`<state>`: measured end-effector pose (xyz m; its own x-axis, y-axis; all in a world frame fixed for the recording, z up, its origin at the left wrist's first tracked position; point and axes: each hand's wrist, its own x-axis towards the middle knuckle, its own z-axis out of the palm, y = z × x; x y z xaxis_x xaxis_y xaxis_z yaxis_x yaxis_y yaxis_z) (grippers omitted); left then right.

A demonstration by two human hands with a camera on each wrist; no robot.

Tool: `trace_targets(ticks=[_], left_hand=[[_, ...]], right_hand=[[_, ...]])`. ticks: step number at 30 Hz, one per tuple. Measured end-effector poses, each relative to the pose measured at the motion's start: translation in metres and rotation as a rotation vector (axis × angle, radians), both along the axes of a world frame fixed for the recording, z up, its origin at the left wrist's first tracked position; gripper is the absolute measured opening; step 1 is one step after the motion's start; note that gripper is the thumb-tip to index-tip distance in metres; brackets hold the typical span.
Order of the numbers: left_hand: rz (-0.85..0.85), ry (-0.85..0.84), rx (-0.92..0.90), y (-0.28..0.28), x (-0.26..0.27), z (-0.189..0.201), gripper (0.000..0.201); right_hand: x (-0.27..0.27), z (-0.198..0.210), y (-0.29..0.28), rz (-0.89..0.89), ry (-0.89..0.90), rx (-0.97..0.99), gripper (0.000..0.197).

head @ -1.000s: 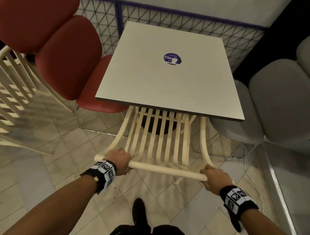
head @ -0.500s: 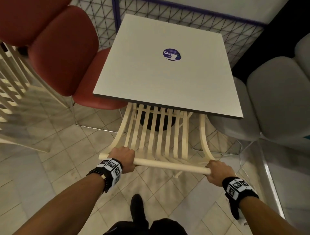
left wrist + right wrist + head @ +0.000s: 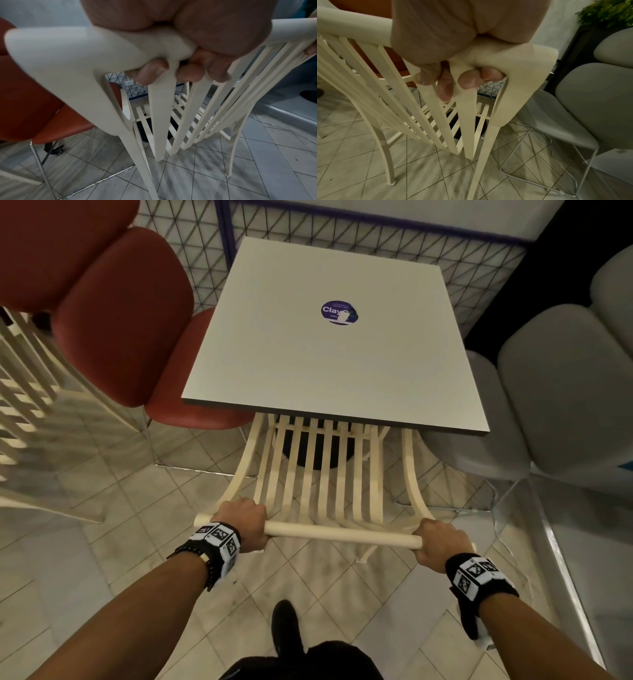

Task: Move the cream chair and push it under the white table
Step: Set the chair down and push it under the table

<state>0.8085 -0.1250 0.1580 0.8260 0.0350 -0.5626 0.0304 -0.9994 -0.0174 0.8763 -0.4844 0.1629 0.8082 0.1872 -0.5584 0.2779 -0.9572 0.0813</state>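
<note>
Red chair: I see a red padded chair (image 3: pixel 137 313) at far left, its seat tucked against the left edge of the table; in front of it stands a second slatted cream chair (image 3: pixel 20 419), only partly in view.
Left hand: my left hand (image 3: pixel 245 522) is wrapped over the left end of the top rail; the left wrist view shows the fingertips (image 3: pixel 188 73) curled under it between the slats, a full closed grip on the chair.
Cream chair: the cream chair (image 3: pixel 329 474) stands on the tiled floor (image 3: pixel 137 542) directly in front of me, its slatted back leaning towards me and its seat already beneath the near edge of the tabletop.
White table: the white table (image 3: pixel 342 364) is square, with a round purple sticker (image 3: pixel 339 312) near the middle and a dark round base visible through the slats.
Right hand: my right hand (image 3: pixel 440 542) grips the right end of the same rail, fingers (image 3: pixel 467 79) curled under it beside the corner post.
Grey chair: a grey padded chair (image 3: pixel 561 405) sits just right of the table.
</note>
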Motion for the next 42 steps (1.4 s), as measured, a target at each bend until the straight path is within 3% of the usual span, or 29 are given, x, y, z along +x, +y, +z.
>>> trace_targets(ticks=[10, 14, 19, 33, 42], left_hand=[[-0.050, 0.035, 0.024, 0.001, -0.029, -0.008, 0.040], [-0.052, 0.043, 0.025, 0.000, -0.018, -0.005, 0.039], [-0.026, 0.022, 0.011, 0.006, 0.003, -0.002, 0.037], [0.000, -0.035, 0.006, -0.004, 0.002, -0.009, 0.045], [0.069, -0.097, -0.013, -0.006, -0.007, -0.007, 0.046]], right_hand=[[-0.030, 0.002, -0.005, 0.073, 0.042, 0.008, 0.011], [-0.019, 0.004, -0.002, 0.070, 0.027, -0.005, 0.005], [-0.003, 0.004, 0.005, 0.054, -0.009, -0.001, 0.020], [0.000, 0.010, 0.000, 0.016, -0.025, 0.006, 0.020], [-0.003, -0.007, -0.006, 0.004, -0.130, 0.055, 0.022]])
